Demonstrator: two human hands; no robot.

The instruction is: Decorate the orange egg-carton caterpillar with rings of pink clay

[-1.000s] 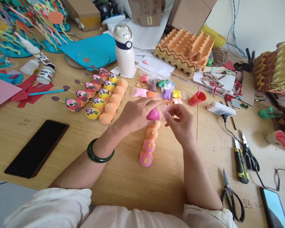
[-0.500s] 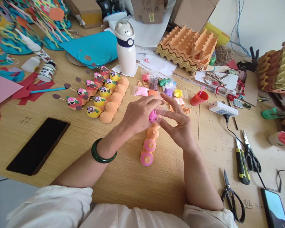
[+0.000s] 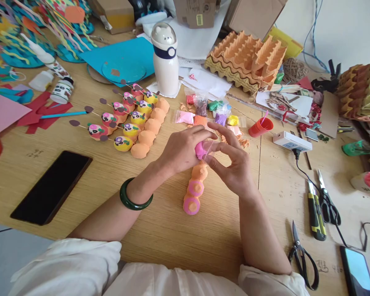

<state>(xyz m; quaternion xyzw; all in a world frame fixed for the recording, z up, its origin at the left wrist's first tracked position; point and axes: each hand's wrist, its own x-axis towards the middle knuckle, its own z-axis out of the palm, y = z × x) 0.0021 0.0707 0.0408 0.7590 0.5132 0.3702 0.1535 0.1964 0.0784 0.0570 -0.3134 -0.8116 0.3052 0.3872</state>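
My left hand point(image 3: 182, 149) and my right hand point(image 3: 234, 164) meet over the middle of the table, both gripping a small clear bag of bright pink clay point(image 3: 200, 150). Fingers of my right hand pinch the bag's plastic, while my left fingers curl round its far side. Below them lies an orange egg-carton strip point(image 3: 199, 172) with pink rings round its two nearest bumps. Beyond my hands are bags of coloured clay, among them a light pink one point(image 3: 185, 117) and a yellow one point(image 3: 233, 120).
Decorated carton pieces point(image 3: 123, 143) and a phone point(image 3: 52, 187) lie to the left. A white bottle point(image 3: 166, 68) and egg trays point(image 3: 246, 59) stand behind. On the right are a red cup point(image 3: 260, 127), a power strip point(image 3: 292, 142), scissors point(image 3: 302, 257) and a cutter point(image 3: 315, 213).
The whole view has shifted slightly. Both hands stay on the pink clay bag, and the clay shows a little more between them.
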